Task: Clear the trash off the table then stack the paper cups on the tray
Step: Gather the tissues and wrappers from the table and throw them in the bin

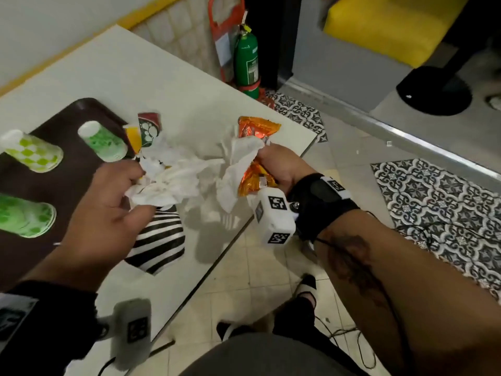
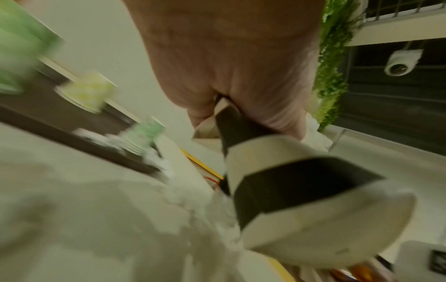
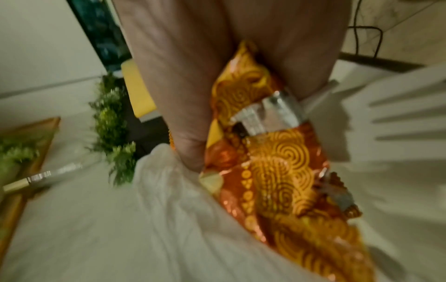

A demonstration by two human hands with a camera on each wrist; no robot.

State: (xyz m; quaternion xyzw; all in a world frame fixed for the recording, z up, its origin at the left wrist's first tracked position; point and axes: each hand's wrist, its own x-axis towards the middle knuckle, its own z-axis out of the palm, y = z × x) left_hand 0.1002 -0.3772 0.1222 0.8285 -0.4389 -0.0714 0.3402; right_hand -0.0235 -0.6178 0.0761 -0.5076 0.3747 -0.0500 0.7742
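Trash [image 1: 173, 180] in both hands [image 1: 108, 202]

Head view: we look steeply down on the table [image 1: 168, 85]. Wrist views sit close over it, sharing its white top.

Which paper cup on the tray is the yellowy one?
The cup at the tray's far left. It has yellow-green checks, while the other two cups are plain green with spots.
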